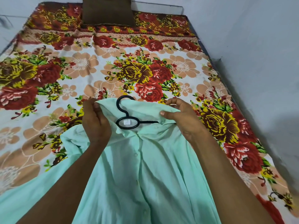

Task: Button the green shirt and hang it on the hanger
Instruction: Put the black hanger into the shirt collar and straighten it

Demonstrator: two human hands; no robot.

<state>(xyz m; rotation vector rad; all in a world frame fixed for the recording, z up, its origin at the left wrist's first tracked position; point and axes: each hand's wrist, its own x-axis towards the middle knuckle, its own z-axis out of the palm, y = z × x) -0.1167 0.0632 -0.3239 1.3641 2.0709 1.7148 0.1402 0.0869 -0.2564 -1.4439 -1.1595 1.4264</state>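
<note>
You had the shirt (pixel 145 167) lying front-up on the bed (pixel 48 65), filling the lower centre of the frame, with its collar toward the middle and its tail running out of the bottom edge. The placket looked closed down the front, with several buttons showing along it, so the buttoning seemed done or nearly so, though the topmost button under the collar was too small to judge. The step in hand appeared to be the hanging: the hanger (pixel 127 118) sat inside the neck opening, its hook poking out above the collar and its right arm disappearing under the cloth. Your left hand (pixel 95 120) pinched the left side of the collar, thumb on top and fingers curled behind the fabric; your right hand (pixel 181 120) gripped the right side the same way, thumb pressed on the folded edge. The next move likely called for settling both shoulders evenly over the hanger's arms, then taking the hook and lifting without letting the cloth slide off. A brown pillow (pixel 108 12) lay at the top of the frame, well apart.
</note>
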